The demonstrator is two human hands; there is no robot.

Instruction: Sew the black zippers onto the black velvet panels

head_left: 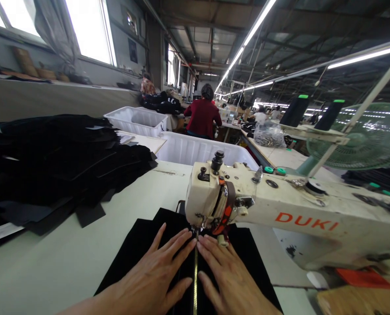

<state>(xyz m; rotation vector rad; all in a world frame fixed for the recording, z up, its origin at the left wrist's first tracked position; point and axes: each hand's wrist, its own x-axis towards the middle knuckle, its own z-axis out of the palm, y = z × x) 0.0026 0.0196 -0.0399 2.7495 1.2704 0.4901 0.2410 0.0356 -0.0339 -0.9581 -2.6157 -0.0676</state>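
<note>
Black fabric (129,245) lies flat under the head of a cream sewing machine (247,197). A narrow gold zipper (195,284) runs down the middle of the fabric toward the presser foot (197,232). My left hand (158,267) rests palm down on the cloth left of the gold strip, fingers stretched out. On the strip's other side my right hand (224,271) lies flat too, its fingertips close to the presser foot. The needle's tip is hidden among the fingers and machine parts.
Stacked black fabric pieces (57,166) cover the table's left side. Behind the machine stand white plastic bins (198,148). Thread cones (295,111) and a green fan (359,135) are at the right. A person in a dark red top (204,116) sits farther ahead.
</note>
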